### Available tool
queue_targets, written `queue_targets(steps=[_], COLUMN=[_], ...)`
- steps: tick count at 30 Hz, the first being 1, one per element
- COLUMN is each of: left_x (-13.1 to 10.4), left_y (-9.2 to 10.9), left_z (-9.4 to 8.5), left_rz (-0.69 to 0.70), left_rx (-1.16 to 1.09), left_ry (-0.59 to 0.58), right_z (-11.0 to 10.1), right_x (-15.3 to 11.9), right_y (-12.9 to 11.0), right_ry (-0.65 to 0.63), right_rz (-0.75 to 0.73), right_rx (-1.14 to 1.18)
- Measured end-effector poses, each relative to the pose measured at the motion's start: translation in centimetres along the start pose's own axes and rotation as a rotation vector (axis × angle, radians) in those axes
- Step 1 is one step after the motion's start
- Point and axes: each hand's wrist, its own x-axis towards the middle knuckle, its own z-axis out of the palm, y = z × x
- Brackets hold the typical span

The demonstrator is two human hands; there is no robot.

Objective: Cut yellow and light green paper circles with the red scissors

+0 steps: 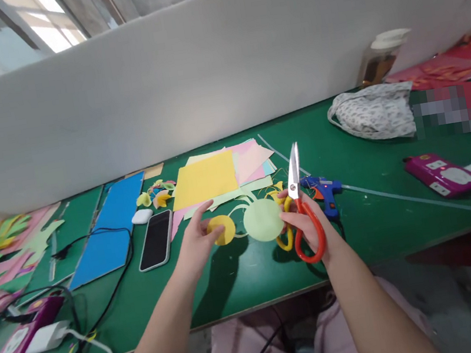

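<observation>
Between thumb and fingers, my left hand (202, 232) pinches a small yellow paper circle (225, 230). My right hand (307, 221) grips a pair of scissors (294, 182) with one red and one yellow handle, blades pointing up and held together. The same hand also pinches the edge of a larger pale green paper circle (262, 220). Thin pale green curved strips lie behind the two circles. Beyond my hands is a stack of coloured paper with a yellow sheet (204, 178) on top. A blue glue gun (327, 192) rests just right of the scissors.
Left of my hands lie a phone (156, 241), a white earbud case (142, 216), a blue board (111, 223) and black cables. A purple power strip (444, 173), a patterned pouch (373, 113) and a jar (382, 58) stand to the right. A white partition (201, 74) backs the green table.
</observation>
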Motion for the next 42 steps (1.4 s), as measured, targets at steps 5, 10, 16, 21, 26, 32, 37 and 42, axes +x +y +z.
queue_targets(steps=[5,10,16,21,26,32,37,42], left_x=[1.1,1.0,1.0,1.9,1.7,0.6,0.3,0.2], left_y=[-4.0,-6.0,-7.4,-9.5,-11.0,-11.2,-11.2,-11.1], left_z=[-2.1,-2.8,-5.9,-8.9,-8.8,-8.4,-8.5,-8.4], left_rz=[-0.029,0.034,0.113,0.092,0.057,0.016,-0.012,-0.060], left_rx=[0.119,0.295,0.544,0.691,0.775,0.854,0.915,0.957], left_ry=[0.063,0.112,0.333,0.588,0.699,0.777,0.809,0.835], right_z=[0.8,4.2,4.9,2.7,2.3,3.3,3.9,4.6], right_x=[0.4,2.4,4.0,4.2,3.5,2.3,1.7,1.3], right_y=[0.1,0.8,-0.6,-1.0,0.1,0.1,-0.4,-0.4], right_ry=[-0.200,-0.252,-0.172,-0.070,-0.042,-0.027,-0.067,-0.069], right_rz=[0.060,0.039,0.018,0.090,0.122,0.120,0.125,0.071], right_rx=[-0.302,-0.709,-1.130,-1.409,-1.581,-1.717,-1.798,-1.853])
